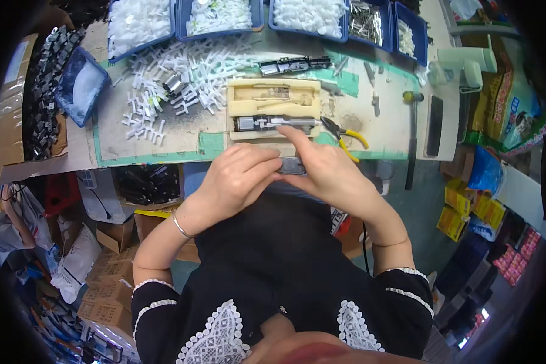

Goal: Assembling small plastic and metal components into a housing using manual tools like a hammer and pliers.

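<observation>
- A small grey plastic part [292, 165] is pinched between both hands at the near edge of the bench [164, 142], just in front of the body.
- The left hand [236, 179] is curled, its fingertips pressed together on the part's left end; the right hand [327, 173] is closed on its right end, with the index finger stretched forward toward the jig.
- The part's long axis is seen to run left to right, across the body, so each hand takes one end and neither is nearer.
- The cream foam jig [274, 109] lies just beyond the hands, straight ahead; a grey motor assembly [273, 124] is seated in its near slot, also lying left to right, parallel to the held part.
- Yellow-handled pliers [344, 133] rest just beside the jig on the right-hand side, nearer the right hand.
- White plastic pieces [176, 85] are scattered well to the left, beyond the left hand; blue bins [261, 18] line the far edge.
</observation>
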A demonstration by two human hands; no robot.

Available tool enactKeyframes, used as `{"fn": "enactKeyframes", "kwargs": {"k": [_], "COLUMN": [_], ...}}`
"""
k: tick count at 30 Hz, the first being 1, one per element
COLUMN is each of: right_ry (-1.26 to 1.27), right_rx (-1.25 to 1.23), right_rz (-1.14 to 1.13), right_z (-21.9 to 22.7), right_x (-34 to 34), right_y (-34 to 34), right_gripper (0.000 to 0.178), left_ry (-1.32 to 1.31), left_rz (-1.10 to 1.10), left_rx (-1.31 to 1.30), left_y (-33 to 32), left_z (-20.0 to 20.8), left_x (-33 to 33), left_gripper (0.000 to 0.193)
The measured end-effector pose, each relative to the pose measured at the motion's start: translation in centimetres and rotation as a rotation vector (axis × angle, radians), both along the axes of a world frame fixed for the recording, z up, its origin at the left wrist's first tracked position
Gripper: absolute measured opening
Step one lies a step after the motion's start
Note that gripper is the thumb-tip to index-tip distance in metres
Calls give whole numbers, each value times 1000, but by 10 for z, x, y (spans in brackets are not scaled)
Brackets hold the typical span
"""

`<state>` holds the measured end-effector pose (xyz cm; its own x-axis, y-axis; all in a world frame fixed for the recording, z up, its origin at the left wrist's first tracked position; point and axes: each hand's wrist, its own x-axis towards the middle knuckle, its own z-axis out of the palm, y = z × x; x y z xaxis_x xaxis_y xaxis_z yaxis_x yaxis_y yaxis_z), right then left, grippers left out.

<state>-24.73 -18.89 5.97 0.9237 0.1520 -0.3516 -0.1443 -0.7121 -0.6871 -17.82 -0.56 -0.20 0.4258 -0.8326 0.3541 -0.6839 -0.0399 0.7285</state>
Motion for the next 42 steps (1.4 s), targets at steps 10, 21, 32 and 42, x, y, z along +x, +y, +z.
{"fn": "enactKeyframes", "kwargs": {"k": [10,21,32,42], "right_ry": [-657,-389,-515,-394], "right_rx": [-904,-877,-264,-131], "right_rz": [-730,-798,-305,-379], "right_z": [-55,-84,-29,-19], "right_x": [-51,-63,-16,-17], "right_y": [-152,-191,-43,-32], "right_gripper": [33,40,29,25], "left_ry": [-351,-231,-662,-599], "left_rz": [212,134,201,200], "left_rx": [68,138,215,296], "left_y": [-11,-23,-42,-34], "left_z": [-1,-7,-15,-14], "left_x": [32,31,17,9], "left_gripper": [27,25,10,29]}}
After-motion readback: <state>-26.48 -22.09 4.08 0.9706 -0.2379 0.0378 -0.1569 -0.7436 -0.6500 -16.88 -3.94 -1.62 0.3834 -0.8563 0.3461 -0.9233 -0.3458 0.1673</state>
